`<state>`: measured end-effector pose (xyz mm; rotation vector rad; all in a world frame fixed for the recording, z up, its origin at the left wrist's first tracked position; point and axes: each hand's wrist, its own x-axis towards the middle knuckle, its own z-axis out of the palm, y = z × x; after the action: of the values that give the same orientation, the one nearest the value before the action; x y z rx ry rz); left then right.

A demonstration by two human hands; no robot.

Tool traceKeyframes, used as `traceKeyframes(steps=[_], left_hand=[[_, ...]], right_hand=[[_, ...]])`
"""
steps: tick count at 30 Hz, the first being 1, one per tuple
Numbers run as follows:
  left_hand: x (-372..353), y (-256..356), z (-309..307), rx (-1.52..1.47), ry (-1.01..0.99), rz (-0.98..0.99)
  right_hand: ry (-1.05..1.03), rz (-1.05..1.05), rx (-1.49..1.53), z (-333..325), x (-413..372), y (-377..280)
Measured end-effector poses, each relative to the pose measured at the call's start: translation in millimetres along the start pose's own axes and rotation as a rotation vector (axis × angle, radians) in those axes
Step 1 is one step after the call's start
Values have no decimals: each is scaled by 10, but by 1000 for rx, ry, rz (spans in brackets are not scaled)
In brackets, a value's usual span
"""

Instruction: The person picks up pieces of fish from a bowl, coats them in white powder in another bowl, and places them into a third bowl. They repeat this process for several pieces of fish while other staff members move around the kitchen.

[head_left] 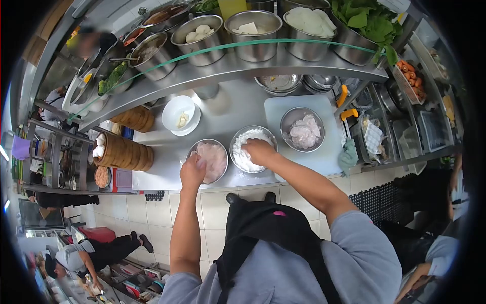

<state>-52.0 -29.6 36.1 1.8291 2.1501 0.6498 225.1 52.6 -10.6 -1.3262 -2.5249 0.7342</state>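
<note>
My left hand (193, 173) is at the near left rim of a metal bowl (223, 175) of pale pink, wet-looking raw slices (211, 156). Its fingers are drawn together, and whatever they hold is hidden. My right hand (259, 152) reaches into a second metal bowl (274, 137) of white powder (244, 158). The fingers there curl down into the powder, so their tips do not show. To the right, a third metal bowl (286, 118) holds powder-coated pale pieces (306, 130) and stands on a white cutting board (276, 105).
A white bowl (172, 109) sits on a plate behind the left bowl. Stacked bamboo steamers (124, 154) stand at left. Above the counter, a metal shelf (223, 76) carries several food-filled pots. Orange-handled tools (348, 114) and a green cloth (348, 154) are at right. Other people work behind.
</note>
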Motion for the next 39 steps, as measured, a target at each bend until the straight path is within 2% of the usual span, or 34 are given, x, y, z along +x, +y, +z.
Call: traceKeyframes(steps=[2, 4, 6, 7, 8, 10, 12, 13, 15, 16, 17, 18, 19, 20, 22, 24, 27, 29, 30, 32, 34, 36, 38, 39], left_hand=[[-27, 23, -6, 15, -23, -24], [10, 6, -22, 27, -35, -41], [5, -44, -11, -98, 77, 52], [0, -69, 4, -108, 69, 59], [-10, -107, 1, -122, 62, 42], [-44, -201, -22, -138, 59, 27], [-68, -288, -47, -147, -20, -126], [-73, -269, -85, -148, -19, -125], [-117, -208, -171, -408, -100, -249], [-113, -193, -133, -413, -101, -253], [-83, -158, -74, -508, -112, -161], [-57, -122, -14, -600, -118, -71], [-19, -55, 98, -567, -97, 31], [33, 71, 217, -530, -75, 134], [108, 474, 346, -501, -168, 105], [181, 695, 654, -323, -5, 321], [123, 973, 938, -361, -42, 237], [84, 937, 1148, -272, -184, 450], [40, 938, 1113, -268, -185, 451], [-106, 961, 911, -268, -183, 414], [-149, 820, 617, -263, -180, 380], [-168, 518, 348, -219, -16, 306], [-148, 126, 67, -77, 116, 334], [-197, 1, -33, -53, 91, 91]], right_hand=[[-99, -152, -17, 162, -19, 77], [-115, -148, 26, 57, 13, 56], [8, -9, 206, -49, -5, 100], [111, 19, 239, -20, 9, 151], [112, 30, 233, -58, -24, 224], [90, 234, 376, -272, -16, 291], [73, 221, 547, -419, -1, 635], [62, 216, 681, -551, -58, 765], [206, 236, 751, -812, -243, 991], [271, 340, 513, -992, -320, 1042], [330, 434, 272, -1139, -380, 1080], [385, 456, 215, -1203, -432, 1147], [440, 472, 160, -1237, -463, 1202], [430, 457, 160, -1248, -485, 1254], [265, 392, -88, -1238, -473, 1294], [261, 395, -94, -1196, -405, 1028], [283, 181, 51, -960, -230, 746], [159, 231, 100, -751, -61, 564], [162, 231, 105, -557, 20, 569], [87, 365, 29, -141, 136, 609], [16, 392, 8, -73, 138, 394], [-66, 406, -7, -47, 116, 221], [-101, 473, 22, -9, 161, 75], [-36, 454, 56, -6, 141, 3]])
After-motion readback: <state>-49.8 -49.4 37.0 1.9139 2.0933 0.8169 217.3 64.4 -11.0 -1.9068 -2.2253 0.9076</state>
